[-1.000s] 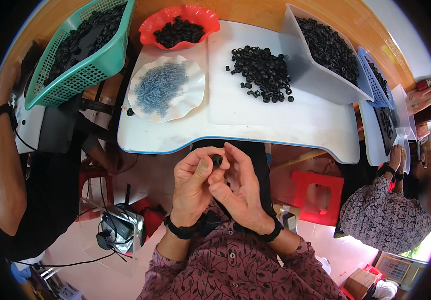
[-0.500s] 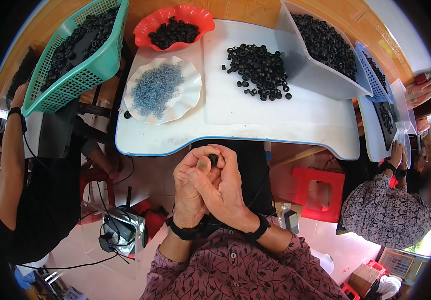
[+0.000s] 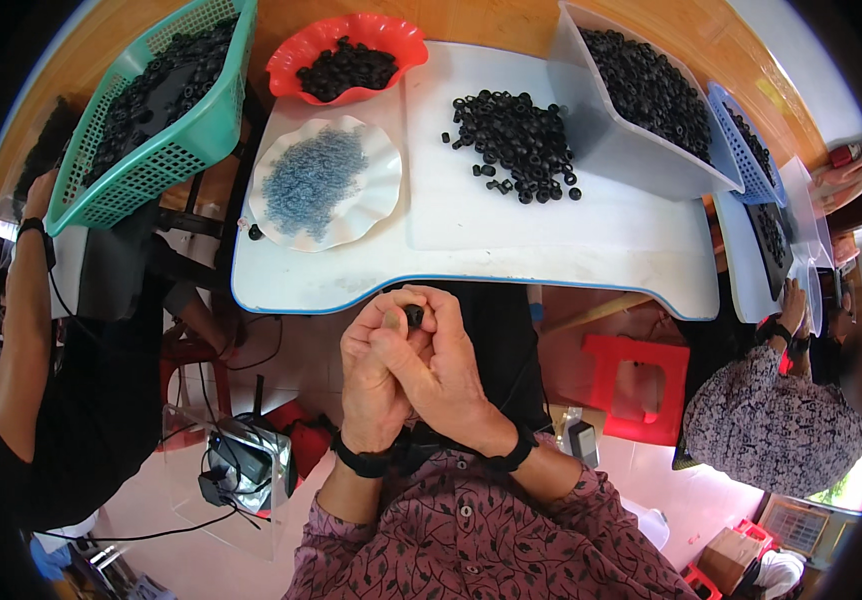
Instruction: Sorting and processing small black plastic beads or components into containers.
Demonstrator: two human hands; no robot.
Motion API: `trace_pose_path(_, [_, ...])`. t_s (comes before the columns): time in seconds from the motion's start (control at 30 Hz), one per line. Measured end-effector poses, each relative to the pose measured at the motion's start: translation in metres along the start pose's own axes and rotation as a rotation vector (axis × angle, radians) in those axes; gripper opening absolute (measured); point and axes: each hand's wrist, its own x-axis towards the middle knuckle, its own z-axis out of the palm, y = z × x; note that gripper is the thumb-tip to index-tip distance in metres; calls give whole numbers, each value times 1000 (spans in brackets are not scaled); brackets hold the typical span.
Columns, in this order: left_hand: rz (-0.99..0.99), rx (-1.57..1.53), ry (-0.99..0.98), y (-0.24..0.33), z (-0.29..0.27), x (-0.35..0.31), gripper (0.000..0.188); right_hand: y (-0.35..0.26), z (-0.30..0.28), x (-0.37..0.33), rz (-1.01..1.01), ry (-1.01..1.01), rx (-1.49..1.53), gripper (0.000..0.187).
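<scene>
My left hand (image 3: 366,380) and right hand (image 3: 446,375) are pressed together, where a second ago they were more open; the left pinches a small, rounded black piece (image 3: 414,316) near the fingertips. My fingers cover much of that piece, and I can't tell whether the right grips it too. The green plastic lattice basket (image 3: 156,175) is cut off at the upper border. Both hands are near the blue edge (image 3: 431,276) of the white desk (image 3: 551,248), whose front strip gives room before the heap of black ring-shaped pieces (image 3: 521,140).
</scene>
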Motion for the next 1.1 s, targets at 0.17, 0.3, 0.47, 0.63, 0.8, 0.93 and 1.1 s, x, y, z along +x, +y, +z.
trace_pose_path(0.17, [-45,-2,-42,-1,-9,3,23,-8,-23,8,-399,31,-264,53])
trace_pose_path(0.3, [-24,6,-3,-5,-8,0,21,-16,-35,6,-346,10,-254,35])
trace_pose_path(0.47, [-129,-84,-121,-7,-10,-3,23,-17,-50,6,-216,-46,-61,24])
trace_pose_path(0.63, [-146,-99,-136,-15,-9,-7,24,-10,-61,1,-86,-85,39,19])
trace_pose_path(0.8, [-177,-17,-113,-12,7,-15,23,-21,-68,-4,-7,-64,165,17])
trace_pose_path(0.93, [-194,13,-119,-13,9,-19,24,-16,-75,-8,-52,-39,240,15])
trace_pose_path(1.1, [-240,-89,-133,-13,8,-22,24,-11,-77,-15,-108,-30,377,15])
